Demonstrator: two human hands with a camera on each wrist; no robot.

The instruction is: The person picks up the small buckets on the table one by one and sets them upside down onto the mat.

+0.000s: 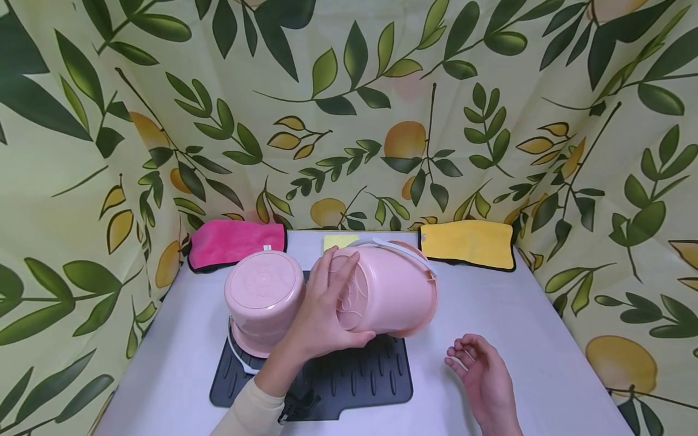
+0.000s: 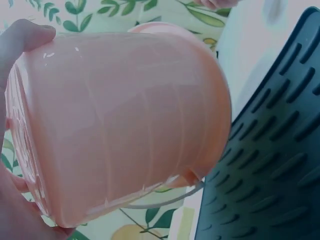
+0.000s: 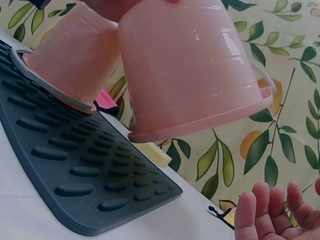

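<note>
My left hand (image 1: 316,315) grips a pink bucket (image 1: 400,293) around its base, fingers and thumb spread over the bottom edge. The bucket is tilted on its side above a dark drying mat (image 1: 376,375), its rim toward the right and its white handle (image 1: 376,242) along the top. In the left wrist view, the thumb presses the wall of the bucket (image 2: 135,115). A second pink bucket (image 1: 264,284) stands upside down on the mat's left part. My right hand (image 1: 485,378) hovers right of the mat, fingers loosely bent, touching nothing.
At the table's back lie a pink cloth (image 1: 237,242) on the left and a yellow cloth (image 1: 467,244) on the right, both dark-edged. Between them is a pale yellow sponge-like piece (image 1: 339,240). A leaf-and-fruit patterned curtain (image 1: 349,139) encloses the white table (image 1: 169,363).
</note>
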